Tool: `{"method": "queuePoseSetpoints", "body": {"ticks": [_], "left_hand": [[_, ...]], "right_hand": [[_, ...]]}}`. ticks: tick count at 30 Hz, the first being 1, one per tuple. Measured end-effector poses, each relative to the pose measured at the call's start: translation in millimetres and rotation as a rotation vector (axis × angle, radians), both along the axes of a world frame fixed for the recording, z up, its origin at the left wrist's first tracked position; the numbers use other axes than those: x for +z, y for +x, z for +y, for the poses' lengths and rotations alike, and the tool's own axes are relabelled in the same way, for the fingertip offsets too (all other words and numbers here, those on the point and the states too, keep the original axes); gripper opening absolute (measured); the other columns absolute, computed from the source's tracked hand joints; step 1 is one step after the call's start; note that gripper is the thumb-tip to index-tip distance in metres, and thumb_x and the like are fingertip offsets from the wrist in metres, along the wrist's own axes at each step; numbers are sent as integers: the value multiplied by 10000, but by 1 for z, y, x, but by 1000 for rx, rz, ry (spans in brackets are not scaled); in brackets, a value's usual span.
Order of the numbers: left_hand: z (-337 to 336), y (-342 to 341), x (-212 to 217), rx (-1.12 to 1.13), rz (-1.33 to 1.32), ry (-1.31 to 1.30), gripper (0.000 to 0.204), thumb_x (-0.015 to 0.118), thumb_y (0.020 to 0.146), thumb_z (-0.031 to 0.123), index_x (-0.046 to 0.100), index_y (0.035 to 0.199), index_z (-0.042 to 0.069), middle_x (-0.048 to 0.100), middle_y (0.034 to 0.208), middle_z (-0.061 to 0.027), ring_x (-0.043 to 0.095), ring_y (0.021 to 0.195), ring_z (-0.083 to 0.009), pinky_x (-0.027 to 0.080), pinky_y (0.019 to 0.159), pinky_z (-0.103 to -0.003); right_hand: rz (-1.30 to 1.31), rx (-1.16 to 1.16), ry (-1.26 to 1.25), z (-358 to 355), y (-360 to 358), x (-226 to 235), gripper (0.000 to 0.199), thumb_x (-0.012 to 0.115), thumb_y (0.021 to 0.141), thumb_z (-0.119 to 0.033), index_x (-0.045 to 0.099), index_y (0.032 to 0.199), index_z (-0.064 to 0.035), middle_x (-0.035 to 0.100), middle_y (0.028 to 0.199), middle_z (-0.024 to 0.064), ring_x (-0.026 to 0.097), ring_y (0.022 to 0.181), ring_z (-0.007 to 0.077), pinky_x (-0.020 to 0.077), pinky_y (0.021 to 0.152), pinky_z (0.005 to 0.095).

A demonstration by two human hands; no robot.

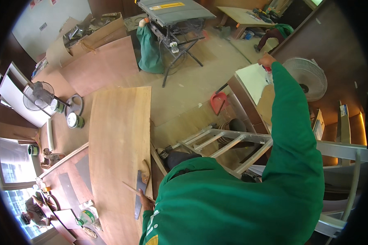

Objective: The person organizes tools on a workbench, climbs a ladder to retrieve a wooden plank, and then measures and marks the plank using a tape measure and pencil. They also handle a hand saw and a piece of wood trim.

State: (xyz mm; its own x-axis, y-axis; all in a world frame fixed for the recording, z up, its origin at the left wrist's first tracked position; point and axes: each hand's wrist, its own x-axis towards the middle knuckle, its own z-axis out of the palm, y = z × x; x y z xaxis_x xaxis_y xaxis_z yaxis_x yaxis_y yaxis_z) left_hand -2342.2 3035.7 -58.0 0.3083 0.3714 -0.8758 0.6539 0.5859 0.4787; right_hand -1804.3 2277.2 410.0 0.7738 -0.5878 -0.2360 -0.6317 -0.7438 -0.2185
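Observation:
My right hand (267, 60) is stretched far out, at the edge of a white panel (251, 77) lying on top of a brown cabinet (243, 100). Its fingers are closed around a small red object (268, 69). My left hand (146, 203) is low beside my green sweatshirt, at the edge of a long plywood sheet (118, 134). It holds one end of a thin wooden strip (131, 189). A hand saw (142, 184) with a wooden handle lies on the sheet just above this hand.
An aluminium ladder (229, 143) runs under my right arm. Around it are a red dustpan (218, 100), a white floor fan (310, 77), a table saw (173, 12), a green bag (149, 49), a standing fan (39, 94) and paint cans (75, 120). Another person (276, 32) crouches far back.

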Motion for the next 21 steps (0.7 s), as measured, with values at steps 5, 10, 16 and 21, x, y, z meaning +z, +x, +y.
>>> {"method": "queuePoseSetpoints", "body": {"ticks": [5,10,16,21], "left_hand": [[0,-21,-5,65,145,-29,835,692,859,791,518,1287,95,449,785,-37,458,587,-190,405,526,-344],[-11,-31,-9,102,163,-97,913,675,839,833,505,1258,40,441,820,-50,489,693,-213,423,584,-396],[-51,-46,19,230,-2,58,827,652,962,653,470,1484,38,556,1306,-143,579,1090,-249,531,904,-418],[-71,-59,44,-20,133,361,595,794,894,576,658,1052,19,643,939,-51,590,833,-173,488,749,-333]], "right_hand": [[50,9,122,-14,32,-51,330,734,832,-224,654,1079,-22,637,768,135,635,606,255,535,527,467],[47,137,262,3,40,-151,272,726,831,-241,660,765,15,621,633,136,608,492,247,503,420,430],[389,281,443,167,8,-265,281,738,848,-252,638,718,-24,589,594,76,579,489,183,464,412,345],[641,464,574,294,-73,-382,293,755,827,-243,618,673,-34,560,560,60,550,474,160,443,416,351]]}}
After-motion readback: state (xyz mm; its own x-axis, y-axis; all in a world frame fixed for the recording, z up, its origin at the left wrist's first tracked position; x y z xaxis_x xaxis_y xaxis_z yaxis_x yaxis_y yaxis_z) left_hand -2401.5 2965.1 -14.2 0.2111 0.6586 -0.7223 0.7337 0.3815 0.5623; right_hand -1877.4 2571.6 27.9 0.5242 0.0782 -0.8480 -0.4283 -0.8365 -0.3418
